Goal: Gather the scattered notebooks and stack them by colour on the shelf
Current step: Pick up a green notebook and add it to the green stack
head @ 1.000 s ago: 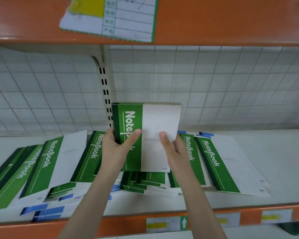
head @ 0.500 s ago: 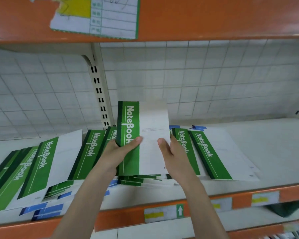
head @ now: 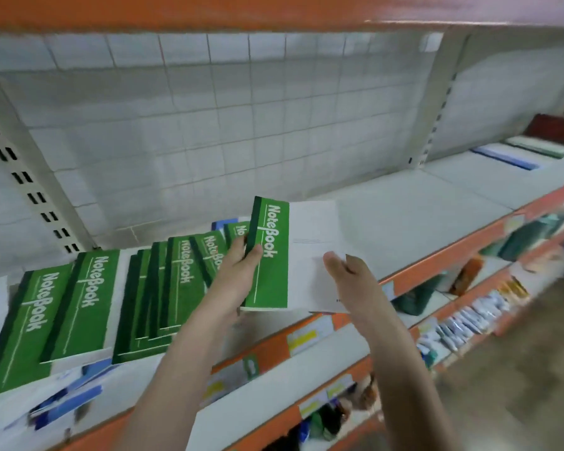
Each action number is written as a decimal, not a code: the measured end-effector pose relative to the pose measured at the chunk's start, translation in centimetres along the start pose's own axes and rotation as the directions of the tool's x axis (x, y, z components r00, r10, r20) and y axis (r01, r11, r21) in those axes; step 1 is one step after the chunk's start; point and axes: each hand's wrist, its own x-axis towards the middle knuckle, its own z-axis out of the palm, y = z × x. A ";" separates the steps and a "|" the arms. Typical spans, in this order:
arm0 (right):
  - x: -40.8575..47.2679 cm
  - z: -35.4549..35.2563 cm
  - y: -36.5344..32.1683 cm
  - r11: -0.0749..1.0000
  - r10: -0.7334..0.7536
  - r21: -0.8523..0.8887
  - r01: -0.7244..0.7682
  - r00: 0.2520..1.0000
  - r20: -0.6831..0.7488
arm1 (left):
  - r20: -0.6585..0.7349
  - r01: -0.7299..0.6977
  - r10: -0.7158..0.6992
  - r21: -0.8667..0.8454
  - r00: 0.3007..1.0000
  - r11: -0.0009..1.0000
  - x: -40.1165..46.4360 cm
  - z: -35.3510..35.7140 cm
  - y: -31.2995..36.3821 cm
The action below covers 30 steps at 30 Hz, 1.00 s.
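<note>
I hold a small stack of green-and-white notebooks above the front of the white shelf. My left hand grips its green spine edge, thumb on the cover. My right hand holds the white right side from the front. Several more green notebooks lie fanned over the shelf's left part. Blue notebooks stick out from under them at the front edge, and one blue corner shows behind.
An orange beam runs overhead, with a white grid back panel and slotted uprights. At the far right of the shelf lie a blue stack and a green stack. Lower orange-edged shelves hold packaged goods.
The view has swung to the right and the held stack has travelled right with both hands, away from the scattered pile toward the bare stretch of shelf.
</note>
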 end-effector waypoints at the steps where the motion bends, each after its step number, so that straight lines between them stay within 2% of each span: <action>1: -0.1 -1.6 0.6 1.000 0.002 -0.002 -0.002 0.999 -0.050 | 0.038 0.005 -0.005 -0.001 0.999 1.000 0.2 1.7 -0.2; 6: -2.1 -9.4 3.2 0.993 0.097 0.093 -0.076 0.964 -0.248 | 0.307 -0.048 0.022 0.077 0.951 0.996 0.4 10.8 -0.9; 10: -4.2 -15.7 5.7 0.980 0.183 0.155 -0.128 0.885 -0.427 | 0.501 -0.010 -0.029 0.075 0.865 0.997 -0.9 18.6 -1.3; 14: -6.3 -21.3 8.1 0.957 0.241 0.266 -0.116 0.828 -0.505 | 0.642 0.043 -0.079 0.072 0.763 0.996 -2.8 25.4 -1.9; 18: -8.1 -26.0 10.1 0.947 0.246 0.313 -0.069 0.783 -0.571 | 0.728 0.026 -0.089 0.098 0.680 0.995 -4.5 31.0 -2.4; 23: -9.6 -31.0 12.3 0.948 0.254 0.313 -0.062 0.741 -0.621 | 0.775 0.016 -0.067 0.074 0.629 0.997 -6.6 36.8 -3.1; 27: -10.6 -34.2 14.3 0.968 0.242 0.224 -0.110 0.641 -0.728 | 0.794 0.002 -0.047 0.057 0.606 0.998 -8.1 40.8 -4.3; 30: -11.2 -36.1 15.6 0.957 0.276 0.271 -0.102 0.602 -0.750 | 0.822 0.010 -0.056 0.061 0.566 0.998 -8.9 43.4 -5.0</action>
